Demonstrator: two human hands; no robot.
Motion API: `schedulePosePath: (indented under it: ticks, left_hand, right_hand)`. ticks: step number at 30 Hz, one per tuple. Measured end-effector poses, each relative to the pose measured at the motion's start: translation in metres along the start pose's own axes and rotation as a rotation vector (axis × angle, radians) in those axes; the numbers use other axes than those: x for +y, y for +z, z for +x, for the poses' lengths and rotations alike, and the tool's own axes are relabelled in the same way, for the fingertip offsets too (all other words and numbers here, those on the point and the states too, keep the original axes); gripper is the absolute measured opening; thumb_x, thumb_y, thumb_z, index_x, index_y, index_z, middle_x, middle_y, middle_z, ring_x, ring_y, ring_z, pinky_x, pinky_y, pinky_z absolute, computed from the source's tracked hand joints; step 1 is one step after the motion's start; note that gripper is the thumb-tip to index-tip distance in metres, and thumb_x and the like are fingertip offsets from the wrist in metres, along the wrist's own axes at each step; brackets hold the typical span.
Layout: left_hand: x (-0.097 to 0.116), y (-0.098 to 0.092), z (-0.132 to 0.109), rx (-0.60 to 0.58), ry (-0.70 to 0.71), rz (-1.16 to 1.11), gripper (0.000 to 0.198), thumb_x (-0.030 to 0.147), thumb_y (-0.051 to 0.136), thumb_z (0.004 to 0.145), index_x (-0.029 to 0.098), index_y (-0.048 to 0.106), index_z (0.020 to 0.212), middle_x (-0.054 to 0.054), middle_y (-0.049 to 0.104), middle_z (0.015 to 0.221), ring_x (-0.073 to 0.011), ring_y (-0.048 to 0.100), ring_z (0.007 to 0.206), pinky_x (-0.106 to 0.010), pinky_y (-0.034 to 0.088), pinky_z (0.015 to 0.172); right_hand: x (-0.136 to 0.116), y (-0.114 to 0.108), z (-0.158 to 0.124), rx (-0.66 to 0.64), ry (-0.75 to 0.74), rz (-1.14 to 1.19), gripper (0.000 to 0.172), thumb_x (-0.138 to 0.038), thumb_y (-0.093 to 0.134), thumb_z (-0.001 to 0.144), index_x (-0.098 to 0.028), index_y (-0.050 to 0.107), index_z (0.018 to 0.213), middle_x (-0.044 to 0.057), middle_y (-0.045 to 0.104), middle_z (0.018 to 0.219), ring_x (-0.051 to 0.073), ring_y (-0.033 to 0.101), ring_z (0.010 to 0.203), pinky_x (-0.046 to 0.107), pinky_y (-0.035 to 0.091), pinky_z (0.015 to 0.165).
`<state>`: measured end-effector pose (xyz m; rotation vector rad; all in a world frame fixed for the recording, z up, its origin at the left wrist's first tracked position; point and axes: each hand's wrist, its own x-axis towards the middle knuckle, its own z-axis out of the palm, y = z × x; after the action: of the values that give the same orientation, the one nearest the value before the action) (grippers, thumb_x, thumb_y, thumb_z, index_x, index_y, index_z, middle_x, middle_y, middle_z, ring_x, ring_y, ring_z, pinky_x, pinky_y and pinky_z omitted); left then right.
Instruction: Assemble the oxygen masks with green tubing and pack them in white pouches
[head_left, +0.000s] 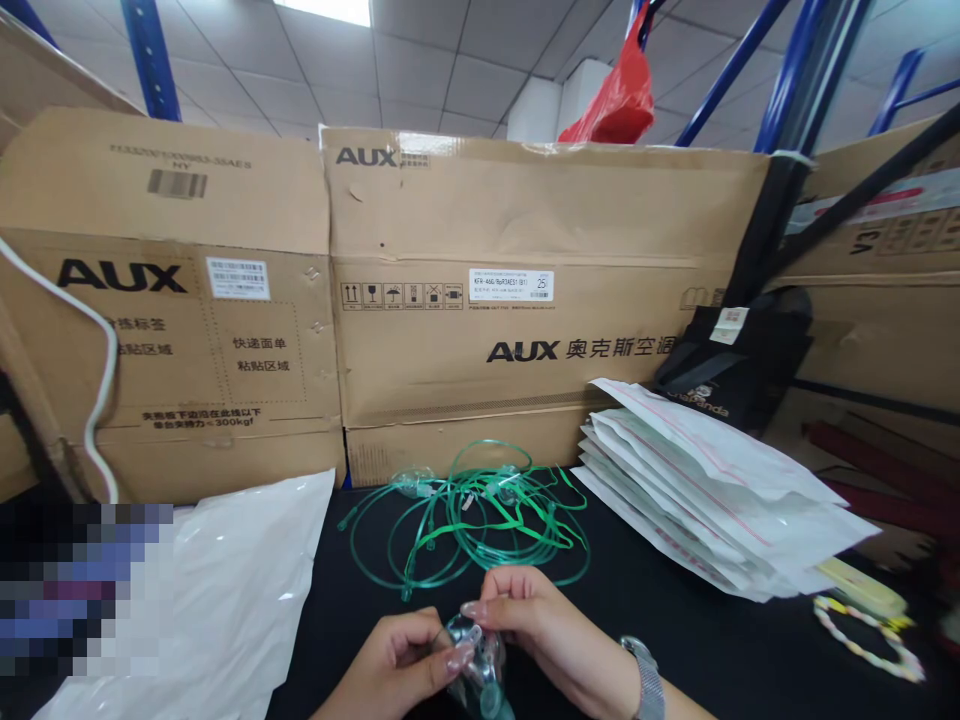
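Observation:
A clear oxygen mask (487, 668) with a green connector at its lower end is between my hands at the bottom centre of the head view. My left hand (409, 660) grips the mask's left side, thumb lying across it. My right hand (529, 615) pinches the upper edge of the mask near a small clear tip; its fingers are closed. Just beyond my hands lies a heap of green tubing (480, 540), with green elastic straps and more clear masks tangled in it.
On the right stands a stack of white plastic mailers (697, 500), near a beaded bracelet (870, 650) and a black bag (731, 360). A white plastic sheet (240, 570) covers the left of the black table. Large AUX cardboard boxes (540, 220) wall off the back.

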<state>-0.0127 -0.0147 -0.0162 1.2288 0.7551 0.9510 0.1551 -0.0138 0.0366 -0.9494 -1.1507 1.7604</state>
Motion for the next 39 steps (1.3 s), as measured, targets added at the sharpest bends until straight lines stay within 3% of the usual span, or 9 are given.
schedulePosePath:
  ticks: [7,11,19,24,32,39]
  left_hand:
    - [-0.002,0.001,0.001,0.005,0.004,-0.034,0.029,0.042,0.069,0.063,0.014,0.064,0.059,0.0,0.051,0.065,-0.0152,0.047,0.067,-0.029,0.034,0.067]
    - [-0.007,0.0,0.003,0.001,-0.011,-0.046,0.032,0.046,0.064,0.066,0.014,0.064,0.061,-0.002,0.054,0.066,-0.0168,0.048,0.068,-0.03,0.036,0.068]
    - [-0.015,-0.001,0.005,0.025,0.011,-0.024,0.034,0.048,0.061,0.069,0.014,0.063,0.065,-0.002,0.057,0.066,-0.0165,0.049,0.068,-0.03,0.037,0.066]
    - [-0.01,0.0,0.004,0.054,0.01,0.005,0.035,0.048,0.061,0.069,0.014,0.06,0.061,0.0,0.052,0.061,-0.0149,0.046,0.065,-0.028,0.036,0.063]
    - [0.005,0.005,-0.001,0.108,0.112,0.132,0.035,0.047,0.059,0.07,0.016,0.054,0.055,0.003,0.043,0.062,-0.0138,0.041,0.063,-0.026,0.032,0.06]
    - [0.007,0.008,0.0,0.039,0.096,0.178,0.035,0.046,0.061,0.069,0.015,0.055,0.055,0.003,0.04,0.062,-0.0135,0.039,0.062,-0.026,0.031,0.06]
  right_hand:
    - [0.0,-0.001,0.002,-0.015,-0.052,-0.029,0.029,-0.03,0.075,0.059,-0.013,0.052,0.054,-0.002,0.056,0.05,0.008,0.046,0.047,0.021,0.033,0.049]
    - [0.0,-0.001,0.003,-0.034,-0.066,-0.04,0.034,-0.04,0.07,0.064,-0.013,0.052,0.056,-0.002,0.055,0.05,0.007,0.046,0.045,0.021,0.035,0.049]
    - [0.001,0.001,0.004,-0.059,-0.078,-0.195,0.039,-0.048,0.065,0.065,-0.011,0.058,0.059,-0.002,0.055,0.052,0.007,0.046,0.046,0.022,0.036,0.051]
    - [0.001,0.001,0.003,-0.038,-0.112,-0.201,0.043,-0.053,0.058,0.07,-0.013,0.052,0.054,-0.004,0.049,0.051,0.007,0.041,0.047,0.022,0.033,0.053]
    - [0.006,0.0,0.004,-0.017,-0.194,-0.415,0.039,-0.052,0.061,0.067,-0.016,0.05,0.06,-0.003,0.05,0.057,0.01,0.042,0.055,0.024,0.032,0.055]
    - [0.006,0.0,0.003,-0.021,-0.215,-0.4,0.039,-0.052,0.062,0.067,-0.017,0.047,0.059,-0.005,0.043,0.055,0.01,0.037,0.054,0.023,0.029,0.054]
